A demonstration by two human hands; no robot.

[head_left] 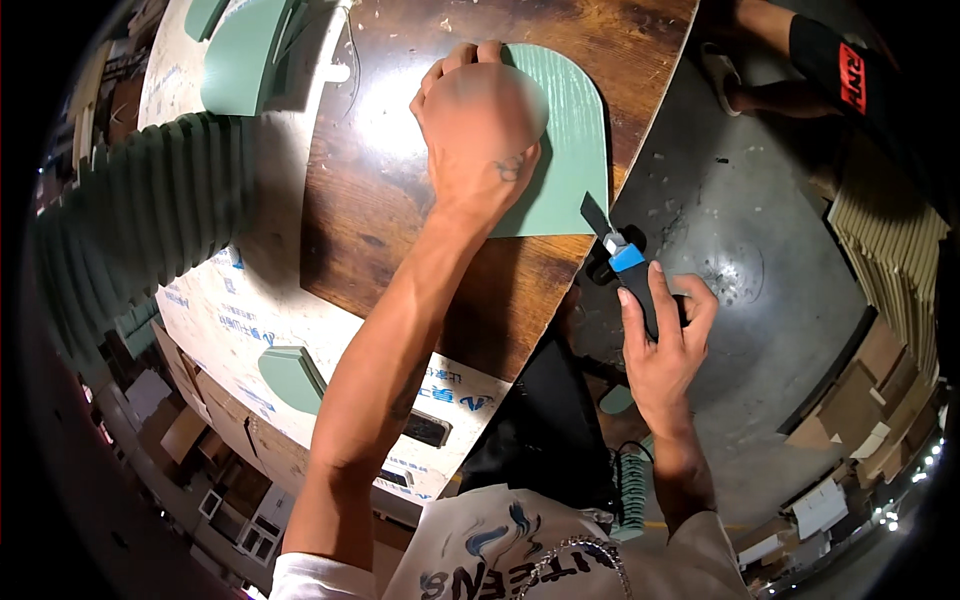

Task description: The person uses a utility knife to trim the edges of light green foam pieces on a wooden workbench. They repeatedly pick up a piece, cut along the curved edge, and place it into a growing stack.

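A green panel (570, 130) with a rounded far end lies on a brown wood-grain board. My left hand (480, 125) rests over its left side, fingers bent and holding it against the board; a blur hides much of this hand. In my right hand (665, 335) is a utility knife (628, 258) with a black handle, a blue band and a dark blade. My fingers wrap its handle beyond the board's right edge. The blade points up and left, at the panel's near right corner; I cannot tell whether it touches.
The wood-grain board (400, 230) lies on a white printed table (230, 310). A long row of green panels (170, 200) stands at left, with more green pieces (240, 55) behind. A phone (427, 428) lies near me. Another person's leg (780, 97) shows at far right, near stacked boards (885, 240).
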